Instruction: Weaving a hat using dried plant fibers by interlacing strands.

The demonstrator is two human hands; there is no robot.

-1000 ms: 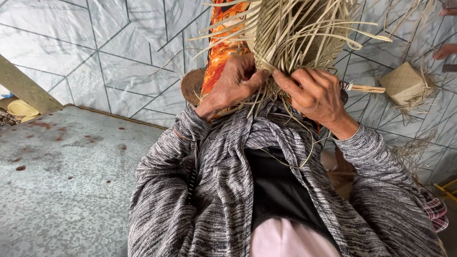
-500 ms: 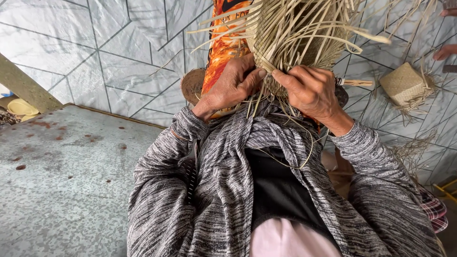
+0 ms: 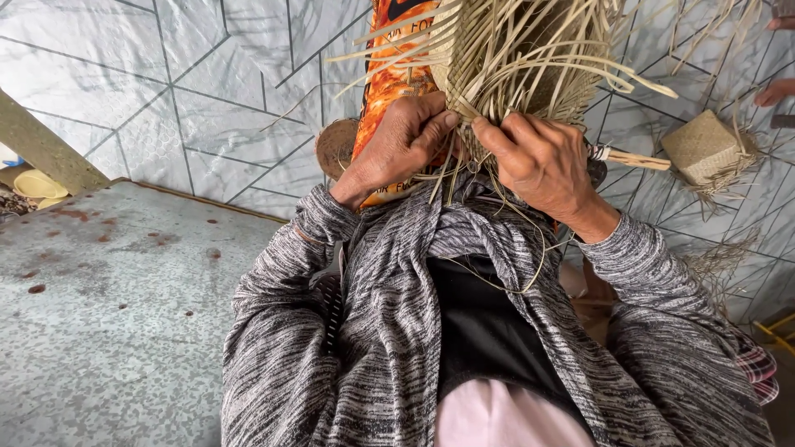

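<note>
Both hands (image 3: 402,145) (image 3: 538,157) pinch the half-woven straw basket (image 3: 513,58), loose strips fanning away from the body.

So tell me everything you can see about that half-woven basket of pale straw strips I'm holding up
The half-woven basket of pale straw strips is unfinished: flat tan strips are plaited tightly in its body, while many loose ends fan out sideways and trail down over the grey cardigan. It is held up at chest height. The left hand and right hand both pinch strips at its lower edge.
</note>
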